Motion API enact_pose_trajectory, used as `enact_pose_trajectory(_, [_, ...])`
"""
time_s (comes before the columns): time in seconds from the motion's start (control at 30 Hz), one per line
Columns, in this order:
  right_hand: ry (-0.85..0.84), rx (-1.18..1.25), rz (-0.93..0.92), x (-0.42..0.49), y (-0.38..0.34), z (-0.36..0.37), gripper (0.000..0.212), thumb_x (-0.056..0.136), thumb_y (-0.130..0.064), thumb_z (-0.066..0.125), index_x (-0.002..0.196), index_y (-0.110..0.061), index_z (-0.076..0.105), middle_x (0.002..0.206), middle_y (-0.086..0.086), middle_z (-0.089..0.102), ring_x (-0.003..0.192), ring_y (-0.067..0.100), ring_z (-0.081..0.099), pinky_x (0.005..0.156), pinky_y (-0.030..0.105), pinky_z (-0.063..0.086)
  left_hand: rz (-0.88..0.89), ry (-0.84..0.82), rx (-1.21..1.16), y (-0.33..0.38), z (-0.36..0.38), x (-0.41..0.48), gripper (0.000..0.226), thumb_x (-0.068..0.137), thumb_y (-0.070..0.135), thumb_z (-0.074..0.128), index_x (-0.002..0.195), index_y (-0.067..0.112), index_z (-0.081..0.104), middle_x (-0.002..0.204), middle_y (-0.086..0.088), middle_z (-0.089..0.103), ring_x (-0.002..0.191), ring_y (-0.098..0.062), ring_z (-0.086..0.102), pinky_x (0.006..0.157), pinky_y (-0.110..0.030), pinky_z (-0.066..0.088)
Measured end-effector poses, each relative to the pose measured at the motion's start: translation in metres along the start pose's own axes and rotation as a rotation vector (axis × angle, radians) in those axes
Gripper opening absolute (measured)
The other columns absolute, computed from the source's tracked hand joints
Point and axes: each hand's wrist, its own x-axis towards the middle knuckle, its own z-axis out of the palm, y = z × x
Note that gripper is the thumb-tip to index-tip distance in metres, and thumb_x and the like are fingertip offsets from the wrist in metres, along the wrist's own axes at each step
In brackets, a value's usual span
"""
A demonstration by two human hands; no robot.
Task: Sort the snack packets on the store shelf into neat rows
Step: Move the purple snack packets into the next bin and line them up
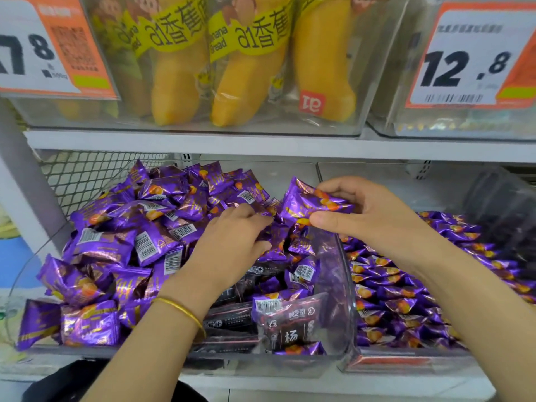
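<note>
Right hand (362, 219): we pinch one purple packet (314, 203) between thumb and fingers. It is up above the heap, we think so it can cross to the tidy side.
Left hand (232, 239): our fingers curl down into the messy pile (130, 227) and grip a few packets there, maybe to get the next one ready.
Left bin (246, 368): the messy pile fills it, with packets lying every which way.
Neat rows (406, 297): in the bin on the right, purple packets lie side by side in lines.
Clear wall (338, 285): it stands between the two bins and keeps the heap off the rows.
Dark packets (232, 317): a different snack sits at the front of the left bin. We think it needs its own place.
How far: lots of the pile is still to sort.
</note>
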Motion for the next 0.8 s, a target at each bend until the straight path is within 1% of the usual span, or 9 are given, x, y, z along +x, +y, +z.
enact_pose_trajectory(0.1, [-0.002, 0.011, 0.001, -0.001, 0.001, 0.001, 0.023, 0.072, -0.016, 0.075, 0.088, -0.028, 0.064, 0.096, -0.016, 0.069, 0.083, -0.002, 0.065, 0.074, 0.01, 0.049, 0.001, -0.004, 0.11, 0.006, 0.002, 0.005, 0.04, 0.092, 0.039, 0.051, 0.131, 0.031, 0.049, 0.121, 0.0, 0.045, 0.12, -0.021, 0.039, 0.097, -0.033, 0.033])
enact_pose_trajectory(0.2, [0.002, 0.037, 0.009, -0.002, 0.003, 0.0, 0.024, 0.07, -0.02, 0.076, 0.09, -0.027, 0.065, 0.097, -0.014, 0.07, 0.08, -0.003, 0.064, 0.067, 0.012, 0.048, -0.002, 0.04, 0.049, 0.008, 0.005, 0.005, 0.022, 0.09, 0.031, 0.057, 0.111, 0.026, 0.059, 0.106, 0.005, 0.053, 0.112, -0.019, 0.048, 0.094, -0.033, 0.035])
enact_pose_trajectory(0.27, [-0.002, 0.056, 0.017, -0.003, 0.004, -0.001, 0.034, 0.062, -0.032, 0.074, 0.094, -0.025, 0.065, 0.098, -0.012, 0.07, 0.073, -0.003, 0.062, 0.06, 0.016, 0.047, -0.024, 0.166, -0.178, 0.004, 0.003, 0.004, 0.011, 0.085, 0.016, 0.062, 0.094, 0.021, 0.065, 0.088, 0.006, 0.056, 0.095, -0.02, 0.057, 0.088, -0.035, 0.043])
enact_pose_trajectory(0.37, [-0.029, 0.132, 0.043, -0.005, 0.003, -0.004, 0.036, 0.058, -0.034, 0.071, 0.092, -0.023, 0.066, 0.089, -0.014, 0.071, 0.062, -0.001, 0.059, 0.057, 0.018, 0.046, -0.156, 0.338, -0.627, 0.002, -0.008, 0.003, 0.021, 0.082, 0.0, 0.063, 0.078, 0.021, 0.064, 0.071, 0.003, 0.061, 0.069, -0.015, 0.059, 0.07, -0.028, 0.048])
enact_pose_trajectory(0.47, [-0.069, 0.261, 0.056, -0.005, 0.005, -0.006, 0.025, 0.062, -0.023, 0.083, 0.084, -0.021, 0.071, 0.084, -0.007, 0.07, 0.067, 0.006, 0.06, 0.058, 0.02, 0.048, -0.225, 0.391, -1.069, 0.006, -0.019, 0.0, 0.031, 0.084, -0.008, 0.058, 0.089, 0.022, 0.063, 0.074, 0.004, 0.057, 0.064, -0.007, 0.056, 0.064, -0.02, 0.053])
enact_pose_trajectory(0.53, [-0.119, 0.387, 0.065, -0.004, 0.006, -0.009, 0.029, 0.058, -0.026, 0.084, 0.085, -0.019, 0.074, 0.083, -0.002, 0.069, 0.069, 0.009, 0.061, 0.058, 0.021, 0.051, -0.255, 0.378, -1.258, 0.009, -0.02, -0.001, 0.032, 0.086, -0.009, 0.055, 0.097, 0.019, 0.063, 0.078, 0.001, 0.054, 0.065, -0.007, 0.058, 0.065, -0.02, 0.055])
enact_pose_trajectory(0.63, [-0.225, 0.512, 0.067, -0.006, 0.006, -0.008, 0.052, 0.046, -0.039, 0.089, 0.092, -0.019, 0.074, 0.086, 0.001, 0.069, 0.072, 0.011, 0.064, 0.06, 0.023, 0.054, -0.275, 0.372, -1.416, 0.016, -0.02, -0.003, 0.031, 0.087, -0.01, 0.053, 0.101, 0.015, 0.063, 0.081, -0.001, 0.05, 0.067, -0.006, 0.06, 0.069, -0.024, 0.057])
enact_pose_trajectory(0.7, [-0.273, 0.523, 0.059, -0.008, 0.005, -0.006, 0.053, 0.046, -0.039, 0.089, 0.093, -0.021, 0.073, 0.09, 0.0, 0.069, 0.074, 0.011, 0.064, 0.061, 0.023, 0.054, -0.257, 0.339, -1.514, 0.025, -0.02, -0.003, 0.031, 0.087, -0.013, 0.051, 0.103, 0.011, 0.062, 0.084, -0.006, 0.052, 0.073, -0.013, 0.062, 0.07, -0.026, 0.058])
enact_pose_trajectory(0.8, [-0.248, 0.479, 0.041, -0.01, 0.005, -0.007, 0.052, 0.041, -0.039, 0.09, 0.088, -0.025, 0.074, 0.09, -0.003, 0.07, 0.072, 0.01, 0.065, 0.059, 0.022, 0.054, -0.21, 0.259, -1.602, 0.04, -0.017, -0.002, 0.031, 0.086, -0.016, 0.048, 0.106, 0.005, 0.06, 0.095, -0.019, 0.056, 0.086, -0.025, 0.061, 0.07, -0.025, 0.057])
